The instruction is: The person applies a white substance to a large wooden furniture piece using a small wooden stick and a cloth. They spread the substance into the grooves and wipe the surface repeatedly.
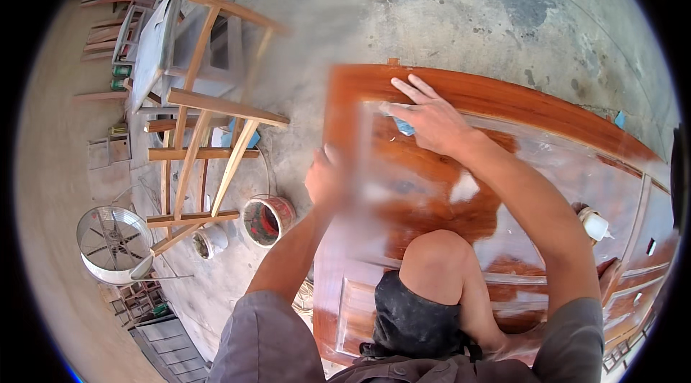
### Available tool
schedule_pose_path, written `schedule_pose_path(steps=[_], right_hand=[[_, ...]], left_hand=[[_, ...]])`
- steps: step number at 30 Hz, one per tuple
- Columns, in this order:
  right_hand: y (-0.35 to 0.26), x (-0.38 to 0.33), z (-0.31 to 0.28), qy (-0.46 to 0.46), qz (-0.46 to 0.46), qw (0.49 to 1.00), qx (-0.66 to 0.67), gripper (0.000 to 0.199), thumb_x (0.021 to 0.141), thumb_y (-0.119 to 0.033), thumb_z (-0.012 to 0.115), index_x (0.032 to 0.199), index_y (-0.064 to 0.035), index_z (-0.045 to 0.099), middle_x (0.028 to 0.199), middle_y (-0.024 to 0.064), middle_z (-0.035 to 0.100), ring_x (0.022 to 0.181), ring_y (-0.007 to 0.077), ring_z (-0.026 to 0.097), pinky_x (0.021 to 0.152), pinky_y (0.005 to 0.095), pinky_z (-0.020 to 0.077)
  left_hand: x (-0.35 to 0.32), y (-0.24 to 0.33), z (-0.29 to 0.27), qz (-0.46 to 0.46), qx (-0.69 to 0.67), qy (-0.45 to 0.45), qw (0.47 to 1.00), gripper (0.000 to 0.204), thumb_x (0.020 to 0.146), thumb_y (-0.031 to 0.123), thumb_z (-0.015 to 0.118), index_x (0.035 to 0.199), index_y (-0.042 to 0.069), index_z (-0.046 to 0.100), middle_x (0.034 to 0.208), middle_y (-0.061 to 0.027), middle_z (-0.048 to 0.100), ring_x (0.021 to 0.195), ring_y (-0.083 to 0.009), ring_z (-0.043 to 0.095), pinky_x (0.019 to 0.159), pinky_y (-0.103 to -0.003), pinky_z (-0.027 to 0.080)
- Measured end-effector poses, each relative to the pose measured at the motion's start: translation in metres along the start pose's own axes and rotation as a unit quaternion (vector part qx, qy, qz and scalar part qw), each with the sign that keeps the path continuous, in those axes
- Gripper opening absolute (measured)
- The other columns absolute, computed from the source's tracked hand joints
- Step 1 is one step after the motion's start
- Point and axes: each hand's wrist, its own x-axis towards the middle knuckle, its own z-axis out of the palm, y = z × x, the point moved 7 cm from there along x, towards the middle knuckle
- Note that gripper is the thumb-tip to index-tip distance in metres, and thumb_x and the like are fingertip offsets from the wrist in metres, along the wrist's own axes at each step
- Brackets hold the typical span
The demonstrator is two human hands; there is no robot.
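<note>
A large reddish-brown wooden door (439,174) lies flat under me, with pale white dust or film over much of its panels. At its far left corner my right hand (439,124) presses down a small blue piece of what looks like sandpaper (404,127) along the inner edge of the frame; two fingers stretch out over the frame. My left hand (322,176) is closed at the door's left edge, its lower fingers hidden. The door's left rail is blurred. My bare knee (440,257) is over the door.
Left of the door stand a red-rimmed bucket (268,221), a small white tub (209,242), wooden trestles (216,106) and a round metal fan (114,245). A white bottle (594,225) is on the right. A blue scrap (620,119) lies by the far edge. The concrete floor (425,16) is stained.
</note>
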Motion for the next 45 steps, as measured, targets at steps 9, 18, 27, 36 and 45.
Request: schedule_pose_path(steps=[9, 18, 27, 36, 45], right_hand=[[-0.019, 0.018, 0.024, 0.002, -0.007, 0.999, -0.046, 0.057, 0.082, 0.005, 0.064, 0.138, -0.008, 0.062, 0.129, 0.0107, 0.073, 0.153, 0.0307, 0.035, 0.131, 0.047, 0.0217], [-0.019, 0.02, 0.008, -0.02, -0.015, 0.998, -0.052, 0.059, 0.082, 0.008, 0.061, 0.139, -0.0029, 0.058, 0.122, 0.0105, 0.074, 0.153, 0.031, 0.034, 0.131, 0.0494, 0.0204], [0.108, -0.207, -0.132, -0.139, 0.164, 0.972, -0.094, 0.082, 0.075, -0.011, 0.087, 0.15, -0.0255, 0.056, 0.167, 0.0126, 0.036, 0.156, 0.0419, 0.025, 0.127, 0.0512, 0.0306], [0.078, -0.17, -0.093, -0.126, 0.11, 0.979, -0.116, 0.088, 0.072, 0.011, 0.07, 0.152, -0.0216, 0.054, 0.164, 0.0137, 0.042, 0.156, 0.0405, 0.027, 0.125, 0.0491, 0.0336], [0.036, -0.133, -0.068, -0.065, 0.066, 0.983, -0.158, 0.071, 0.078, 0.001, 0.071, 0.147, -0.0073, 0.055, 0.141, 0.0093, 0.065, 0.154, 0.0339, 0.033, 0.131, 0.0521, 0.0194]], left_hand=[[-0.002, 0.0, 0.002, -0.01, 0.003, -0.019, 1.0, 0.055, 0.11, 0.046, 0.033, 0.115, -0.001, 0.061, 0.099, -0.0353, 0.071, 0.097, -0.056, 0.066, 0.092, -0.063, 0.049], [-0.001, 0.003, -0.005, 0.008, -0.004, 0.007, 1.0, 0.055, 0.109, 0.047, 0.035, 0.114, -0.001, 0.062, 0.101, -0.0355, 0.07, 0.099, -0.0553, 0.066, 0.093, -0.062, 0.049], [0.007, -0.012, 0.008, 0.015, 0.022, 0.03, 0.999, 0.054, 0.11, 0.045, 0.033, 0.112, 0.0, 0.063, 0.099, -0.0321, 0.072, 0.097, -0.0535, 0.067, 0.089, -0.061, 0.05], [0.01, -0.019, 0.009, 0.03, 0.022, 0.049, 0.998, 0.054, 0.11, 0.045, 0.033, 0.113, 0.0, 0.063, 0.098, -0.033, 0.071, 0.096, -0.054, 0.067, 0.088, -0.062, 0.05], [0.01, -0.017, 0.012, 0.059, 0.005, 0.07, 0.996, 0.058, 0.11, 0.046, 0.033, 0.112, -0.002, 0.065, 0.101, -0.034, 0.071, 0.098, -0.0547, 0.066, 0.089, -0.062, 0.049]])
